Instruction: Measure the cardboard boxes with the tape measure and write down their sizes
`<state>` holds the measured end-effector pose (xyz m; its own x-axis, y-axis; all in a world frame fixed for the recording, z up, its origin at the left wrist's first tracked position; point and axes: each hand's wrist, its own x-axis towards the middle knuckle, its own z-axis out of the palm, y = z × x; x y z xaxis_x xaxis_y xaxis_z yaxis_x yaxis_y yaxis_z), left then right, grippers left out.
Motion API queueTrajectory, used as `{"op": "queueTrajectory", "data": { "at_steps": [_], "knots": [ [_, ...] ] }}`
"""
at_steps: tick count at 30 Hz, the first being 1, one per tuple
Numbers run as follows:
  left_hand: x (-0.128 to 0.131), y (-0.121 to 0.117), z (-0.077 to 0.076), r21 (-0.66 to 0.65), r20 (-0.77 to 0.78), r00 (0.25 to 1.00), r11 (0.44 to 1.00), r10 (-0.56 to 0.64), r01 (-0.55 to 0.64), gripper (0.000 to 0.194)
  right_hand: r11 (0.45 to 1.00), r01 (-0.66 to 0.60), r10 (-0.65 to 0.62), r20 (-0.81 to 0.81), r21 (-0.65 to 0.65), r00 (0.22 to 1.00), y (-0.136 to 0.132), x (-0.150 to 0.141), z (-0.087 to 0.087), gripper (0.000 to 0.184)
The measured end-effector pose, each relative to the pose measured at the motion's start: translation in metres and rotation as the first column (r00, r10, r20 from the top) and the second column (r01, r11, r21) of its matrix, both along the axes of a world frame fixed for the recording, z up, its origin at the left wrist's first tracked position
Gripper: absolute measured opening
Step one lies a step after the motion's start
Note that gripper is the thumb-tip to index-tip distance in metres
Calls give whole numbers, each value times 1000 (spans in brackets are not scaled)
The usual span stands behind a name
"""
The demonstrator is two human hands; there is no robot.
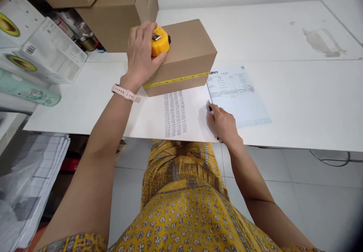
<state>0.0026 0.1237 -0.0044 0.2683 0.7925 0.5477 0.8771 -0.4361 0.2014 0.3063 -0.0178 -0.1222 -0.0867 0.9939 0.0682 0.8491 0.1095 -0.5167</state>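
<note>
My left hand (143, 51), with a pale pink band on the wrist, is closed around a yellow tape measure (160, 44) with a metal clip. It rests over the left part of a closed brown cardboard box (188, 40); I cannot tell whether it also grips the box. A yellow strip with dark marks runs along the box's near side. My right hand (224, 121) is closed on a dark pen (210, 107), its tip pointing away from me. Under that hand lie a white sheet with printed columns (176, 114), partly hidden by the box, and a pale blue printed form (236, 97).
Larger cardboard boxes (113, 17) stand at the back left. White cartons with avocado pictures (53, 48) and a mint-green bottle (31, 87) are at the left. Below the white table's front edge (297, 140), papers (42, 169) lie at left and a black cable (334, 164) at right.
</note>
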Motion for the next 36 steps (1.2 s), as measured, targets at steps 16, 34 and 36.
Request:
{"op": "queueTrajectory", "data": {
  "at_steps": [16, 34, 36],
  "knots": [
    [49, -229, -163, 58, 48, 971, 971, -234, 231, 36, 955, -269, -60, -971, -123, 231, -66, -17, -11, 31],
    [67, -230, -172, 120, -57, 991, 985, -121, 127, 41, 981, -143, 10, -698, -133, 716, -48, -39, -12, 22],
    [68, -232, -174, 137, -55, 993, 984, -106, 113, 37, 981, -135, 6, -678, -137, 735, -48, -39, -14, 22]
  ]
}}
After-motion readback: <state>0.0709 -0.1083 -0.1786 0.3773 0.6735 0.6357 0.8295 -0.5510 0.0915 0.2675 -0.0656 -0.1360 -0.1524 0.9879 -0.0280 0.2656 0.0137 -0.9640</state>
